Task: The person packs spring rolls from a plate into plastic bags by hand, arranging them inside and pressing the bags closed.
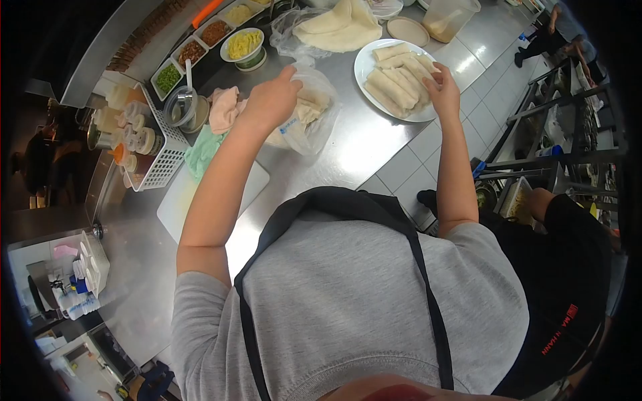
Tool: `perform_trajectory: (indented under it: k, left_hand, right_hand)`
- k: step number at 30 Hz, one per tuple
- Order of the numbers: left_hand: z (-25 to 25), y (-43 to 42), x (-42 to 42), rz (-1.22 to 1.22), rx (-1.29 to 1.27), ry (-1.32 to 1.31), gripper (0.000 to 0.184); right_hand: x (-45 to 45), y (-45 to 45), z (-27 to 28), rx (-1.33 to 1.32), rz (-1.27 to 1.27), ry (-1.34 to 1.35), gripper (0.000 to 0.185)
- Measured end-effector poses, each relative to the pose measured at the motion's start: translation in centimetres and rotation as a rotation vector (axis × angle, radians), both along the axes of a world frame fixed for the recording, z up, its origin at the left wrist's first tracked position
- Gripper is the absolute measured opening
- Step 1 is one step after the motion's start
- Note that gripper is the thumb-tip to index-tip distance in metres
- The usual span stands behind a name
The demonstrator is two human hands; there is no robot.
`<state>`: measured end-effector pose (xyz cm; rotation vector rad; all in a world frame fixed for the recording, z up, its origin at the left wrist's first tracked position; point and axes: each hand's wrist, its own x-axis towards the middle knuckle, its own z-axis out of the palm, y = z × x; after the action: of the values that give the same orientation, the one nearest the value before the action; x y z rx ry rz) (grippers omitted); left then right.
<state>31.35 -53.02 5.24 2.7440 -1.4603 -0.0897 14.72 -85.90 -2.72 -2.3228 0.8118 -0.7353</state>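
My left hand [273, 100] is closed at the clear plastic bag [314, 127], its fingers curled at the bag's upper left side. Pale, folded food shows through the bag. My right hand [443, 90] is at the right rim of a white plate [363, 61], thumb and forefinger apart and touching or nearly touching the rolls. Several pale uncooked spring rolls [394, 83] are piled on that plate. A stack of thin round wrappers [338, 27] lies on plastic beyond my hands.
Left of the bag are a pink cloth [225, 110], a green cloth [202, 152] and a white cutting board [251, 184]. A white basket [164, 160] holds several bottles. Filling trays [190, 53] and a bowl of yellow food [243, 45] stand at the back. A person in black [555, 294] is close on my right.
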Motion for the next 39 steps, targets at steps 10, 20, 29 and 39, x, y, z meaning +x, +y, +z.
perform_trajectory:
  k: [10, 20, 29, 39]
  left_hand:
    - [0.0, -0.6, 2.4, -0.046, -0.047, 0.163, 0.058]
    - [0.6, -1.0, 2.5, -0.108, -0.137, 0.266, 0.060]
    - [1.3, -1.5, 1.7, -0.073, -0.197, 0.323, 0.059]
    - [0.8, -2.1, 1.7, -0.066, -0.191, 0.342, 0.058]
  right_hand:
    - [0.6, -1.0, 0.1, -0.009, 0.024, 0.029, 0.047]
    - [2.0, 9.6, 5.1, 0.324, 0.629, -0.078, 0.034]
    - [6.9, 19.6, 1.4, -0.070, 0.572, -0.116, 0.025]
    - [10.9, 18.5, -2.0, -0.313, 0.736, -0.302, 0.027]
